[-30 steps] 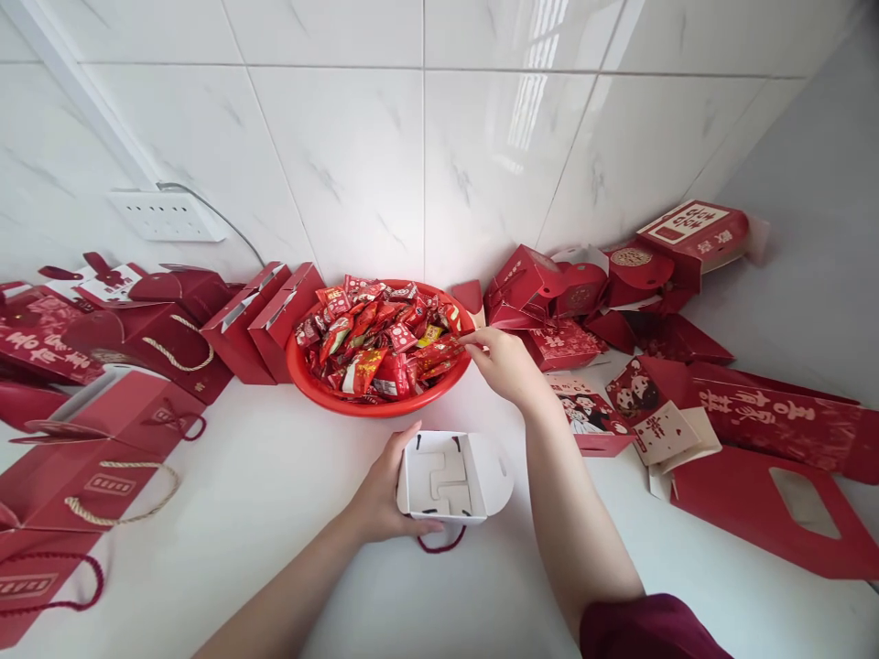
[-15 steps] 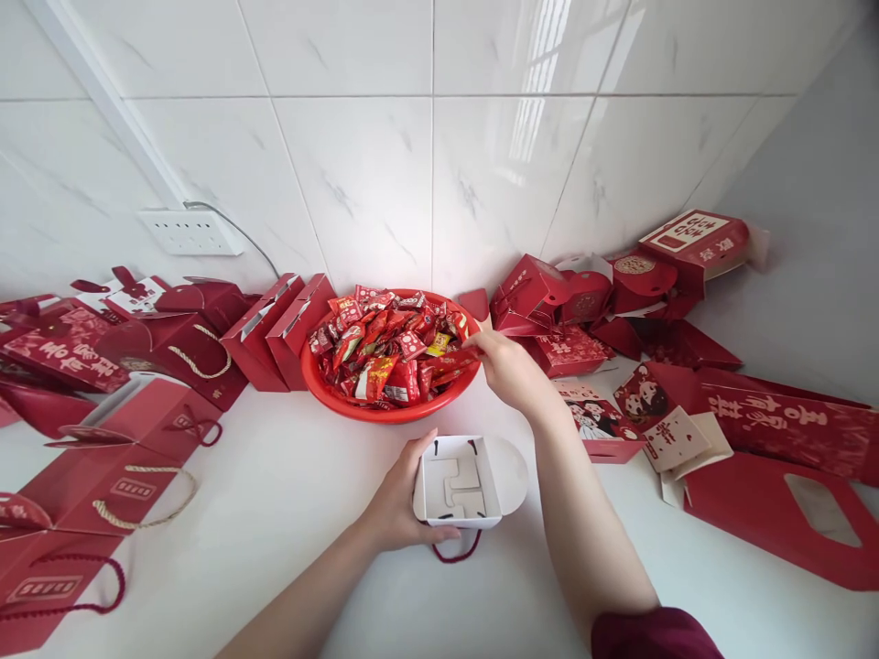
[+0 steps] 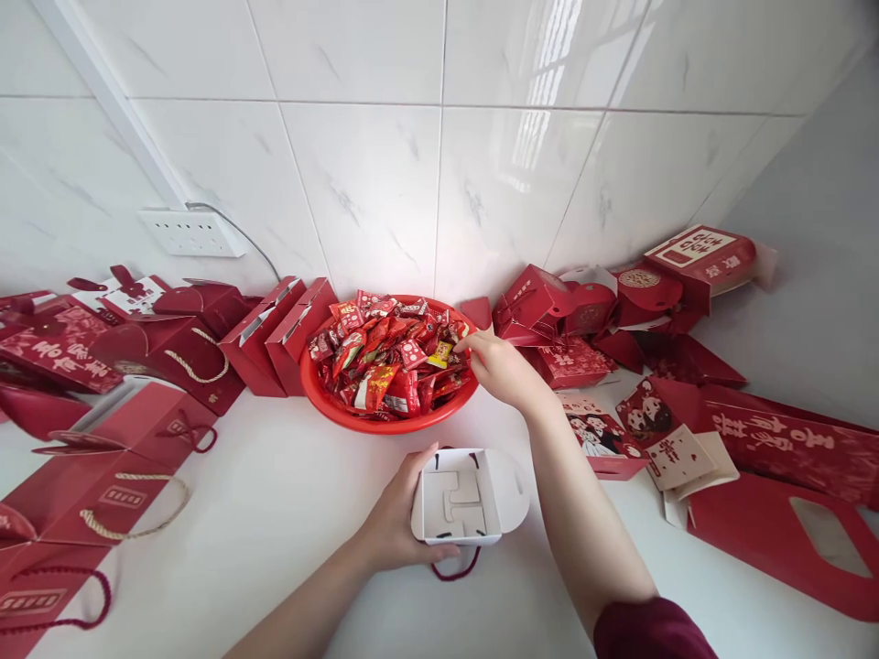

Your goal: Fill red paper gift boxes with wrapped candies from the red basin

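My left hand is closed around the left side of a small white-lined gift box, its thumb along the near edge. The box's top faces me with the inside bare, showing interlocked bottom flaps. A rounded lid flap is folded out to the right, and a dark red cord handle hangs at the near side. Over the right rim of a red basin is my right hand, its fingers curled together among wrapped candies. Its fingertips are beside a yellow-wrapped candy; whatever they pinch is hidden.
Red gift boxes with rope handles line the left side of the white table. Two upright red boxes stand beside the basin. More red boxes and flat cartons are piled at right. A tiled wall with a power strip rises behind.
My right hand has shifted a little left, further over the candies. My left hand still holds the box. The whole view has tilted slightly.
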`<state>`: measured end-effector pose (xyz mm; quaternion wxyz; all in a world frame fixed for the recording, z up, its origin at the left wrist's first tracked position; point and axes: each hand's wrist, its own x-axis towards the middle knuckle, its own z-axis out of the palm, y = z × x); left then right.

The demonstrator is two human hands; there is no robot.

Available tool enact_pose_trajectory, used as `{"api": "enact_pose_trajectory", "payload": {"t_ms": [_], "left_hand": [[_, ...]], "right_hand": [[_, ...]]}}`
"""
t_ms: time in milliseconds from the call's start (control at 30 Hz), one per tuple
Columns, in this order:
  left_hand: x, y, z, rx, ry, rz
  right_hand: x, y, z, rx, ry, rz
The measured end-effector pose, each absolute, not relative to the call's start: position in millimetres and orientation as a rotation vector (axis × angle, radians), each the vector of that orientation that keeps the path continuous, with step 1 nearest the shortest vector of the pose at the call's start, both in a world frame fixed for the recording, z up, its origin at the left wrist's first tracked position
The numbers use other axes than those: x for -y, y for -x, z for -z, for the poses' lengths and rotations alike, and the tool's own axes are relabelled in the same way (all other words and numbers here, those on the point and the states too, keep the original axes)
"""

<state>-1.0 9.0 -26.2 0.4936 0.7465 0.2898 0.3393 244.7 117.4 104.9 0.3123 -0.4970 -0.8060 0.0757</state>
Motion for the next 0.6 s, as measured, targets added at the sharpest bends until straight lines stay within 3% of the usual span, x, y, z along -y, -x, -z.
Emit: {"api": "enact_pose_trajectory", "payload": {"t_ms": [167,400,600], "left_hand": [[-8,2,27,-0.725,-1.794,-0.801],[-9,3,26,-0.71,-1.819,-0.795],[-10,3,25,-0.728,-1.809,-0.813]], "right_hand": [[-143,-218,-123,2.307,1.262,-0.245],[-182,-164,-103,2.329,1.457,-0.262],[-175,-177,-99,2.169,1.356,-0.318]]}}
